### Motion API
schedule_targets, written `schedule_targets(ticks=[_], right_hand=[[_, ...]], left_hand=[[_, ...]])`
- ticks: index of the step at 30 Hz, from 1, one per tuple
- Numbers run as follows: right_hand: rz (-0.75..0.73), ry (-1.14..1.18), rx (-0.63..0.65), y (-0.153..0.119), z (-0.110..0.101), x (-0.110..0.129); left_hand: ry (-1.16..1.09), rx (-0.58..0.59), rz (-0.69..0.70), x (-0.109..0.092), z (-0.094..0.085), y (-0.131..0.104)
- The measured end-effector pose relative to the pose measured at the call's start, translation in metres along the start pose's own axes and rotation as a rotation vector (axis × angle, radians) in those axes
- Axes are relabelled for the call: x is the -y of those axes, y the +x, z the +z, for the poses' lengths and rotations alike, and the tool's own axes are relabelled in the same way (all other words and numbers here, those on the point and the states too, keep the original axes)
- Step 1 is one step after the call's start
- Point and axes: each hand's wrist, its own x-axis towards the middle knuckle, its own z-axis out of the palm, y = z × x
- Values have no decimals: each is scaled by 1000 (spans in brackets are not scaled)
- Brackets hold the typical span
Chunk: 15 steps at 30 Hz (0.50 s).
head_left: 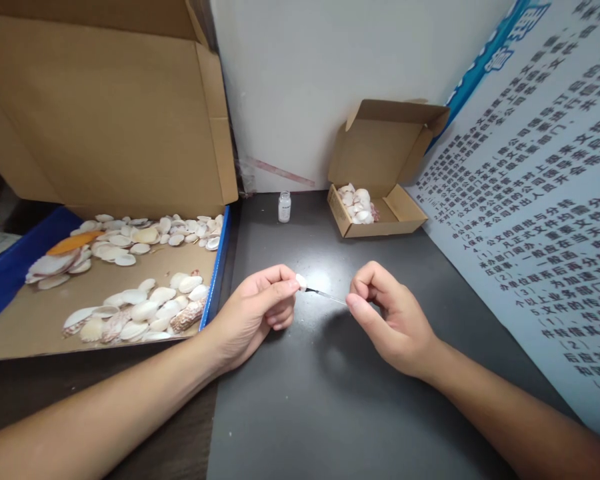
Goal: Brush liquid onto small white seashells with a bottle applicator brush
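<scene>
Between the thumb and forefinger of my left hand (267, 298) is a small white seashell (301, 282). My right hand (387, 310) pinches the end of a small thin brush (327, 295) with a clear handle and a dark tip. That tip points left and meets or nearly meets the shell's lower edge; I cannot tell whether they touch. Both hands are above the dark grey table mat (290, 413). Behind them, a small glass bottle (285, 207) with a white label stands upright, its mouth seemingly uncapped.
At left, an open blue-sided cardboard box (145, 267) holds many pale shells (145, 311) and an orange one (73, 243). A small open carton (380, 229) with white shells (359, 205) stands at back right. A printed board (540, 200) leans along the right side.
</scene>
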Motion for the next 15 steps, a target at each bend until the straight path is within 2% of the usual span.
schedule_targets(ticks=[4, 10, 15], right_hand=[[-75, 49, -36, -2, 1, -1], [-13, -74, -35, 1, 1, 3], [-95, -8, -46, -1, 1, 1]], left_hand=[[4, 3, -1, 0, 0, 0], [12, -2, -7, 0, -1, 0], [9, -15, -12, 0, 0, -1]])
